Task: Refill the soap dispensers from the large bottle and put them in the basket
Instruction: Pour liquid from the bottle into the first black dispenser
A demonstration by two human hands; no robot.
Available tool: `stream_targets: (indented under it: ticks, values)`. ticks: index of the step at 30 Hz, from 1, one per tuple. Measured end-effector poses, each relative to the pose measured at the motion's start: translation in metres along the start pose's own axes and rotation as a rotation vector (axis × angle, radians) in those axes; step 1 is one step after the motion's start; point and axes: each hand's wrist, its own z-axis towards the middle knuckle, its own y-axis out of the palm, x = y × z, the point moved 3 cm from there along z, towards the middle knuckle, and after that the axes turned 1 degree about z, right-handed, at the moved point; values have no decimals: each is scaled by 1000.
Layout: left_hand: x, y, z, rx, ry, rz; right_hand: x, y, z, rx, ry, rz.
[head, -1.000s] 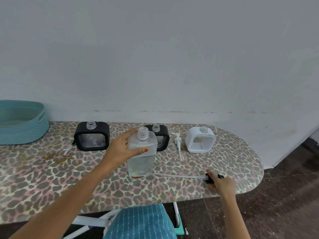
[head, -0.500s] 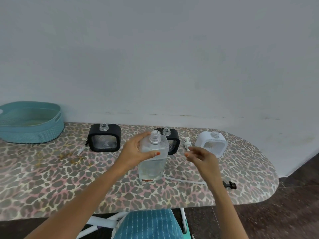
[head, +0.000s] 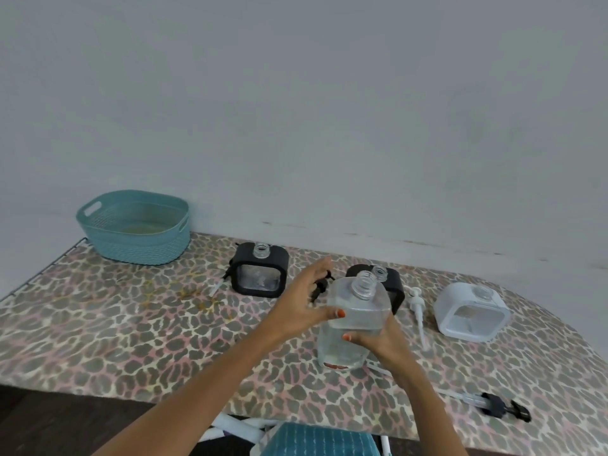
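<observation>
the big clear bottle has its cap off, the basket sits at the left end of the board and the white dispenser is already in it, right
Not quite. The white dispenser is not in the basket; it stands on the board near the right end, far from it, as the head view shows. The rest holds: the big clear bottle has its cap off and the basket sits at the left end.

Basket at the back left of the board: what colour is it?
The basket is teal all over; the head view shows it best.
</observation>
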Motion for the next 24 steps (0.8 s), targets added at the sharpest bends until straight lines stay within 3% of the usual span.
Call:
stream_targets:
  ticks: [5, 8, 12, 19, 24]
  values:
    - [-25, -77, -2, 360, 10, 204, -3, 3, 1, 16, 3, 55]
    - [-46, -115, 6, 471, -57, 317, -3, 4, 1, 26, 32, 103]
    - [-65, -138, 22, 429, -135, 380, 1, 5, 3, 41, 55, 109]
    - [-91, -144, 43, 214, -293, 163, 7, 5, 7, 28, 56, 104]
    - [-91, -141, 41, 259, -296, 136, 6, 5, 8, 25, 53, 97]
